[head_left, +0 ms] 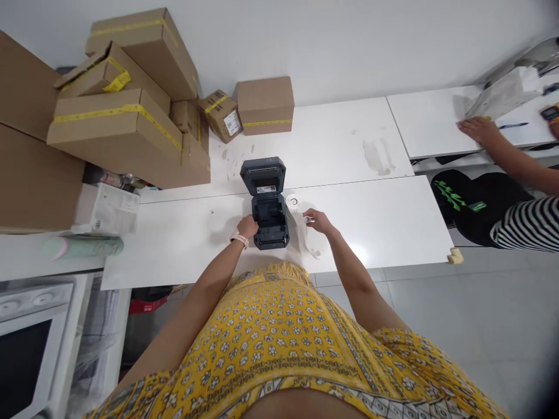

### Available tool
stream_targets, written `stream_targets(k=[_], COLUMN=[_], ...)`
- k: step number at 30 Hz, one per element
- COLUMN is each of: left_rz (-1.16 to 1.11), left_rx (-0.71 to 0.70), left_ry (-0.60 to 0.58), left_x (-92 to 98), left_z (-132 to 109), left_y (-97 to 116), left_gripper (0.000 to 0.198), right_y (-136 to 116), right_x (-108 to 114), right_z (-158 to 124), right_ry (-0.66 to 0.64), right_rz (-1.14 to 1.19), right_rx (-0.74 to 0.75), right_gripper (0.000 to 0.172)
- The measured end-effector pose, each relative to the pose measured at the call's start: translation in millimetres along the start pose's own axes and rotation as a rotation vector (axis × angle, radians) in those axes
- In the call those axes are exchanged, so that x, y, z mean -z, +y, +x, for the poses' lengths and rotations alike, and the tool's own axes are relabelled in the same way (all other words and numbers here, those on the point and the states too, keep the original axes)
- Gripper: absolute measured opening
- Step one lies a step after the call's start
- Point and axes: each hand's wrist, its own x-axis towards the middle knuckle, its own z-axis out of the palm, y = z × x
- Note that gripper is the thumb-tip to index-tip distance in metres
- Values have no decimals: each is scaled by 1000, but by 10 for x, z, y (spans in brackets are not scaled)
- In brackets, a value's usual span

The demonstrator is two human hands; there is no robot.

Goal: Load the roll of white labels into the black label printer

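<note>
A small black label printer (267, 203) stands on the white table (375, 215) with its lid swung up and open. My left hand (247, 226) rests closed against the printer's left side, a white watch on the wrist. My right hand (316, 220) is just right of the printer, fingers pinched on a small white part with a dark centre. A white label roll (293, 202) lies beside the printer's right side, and a white paper strip (305, 241) trails from it toward the table's near edge.
Stacked cardboard boxes (126, 116) with yellow tape fill the back left, one more box (265, 105) behind the printer. A green bottle (82, 247) lies at the left. Another person's hand (480, 129) rests on a second white table (432, 119) at right. Grey floor below.
</note>
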Motion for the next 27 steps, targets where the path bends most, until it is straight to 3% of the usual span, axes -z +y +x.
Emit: stream_targets(k=[5,12,19,24,27], left_rz=[2,8,-10,-18,-35], left_rx=[9,9,13,8,11], left_ry=[3,0,-10,-8,-9], left_x=[-9,0,2,3,3], left_z=[-4,-22,-39,-58,-70], left_y=[2,15,23,16,10], left_gripper=[30,31,30,30,31], right_y=[89,108,-133,-307,-430], right_x=[-197,13,-107,-234,-215], right_z=[144,163,515,650,567], right_ry=[50,138,85,94,188], right_rz=[36,235,-61,-151,-56], right_rx=[-45,-122,-61,-149,-189], right_gripper=[33,58,97,83,75])
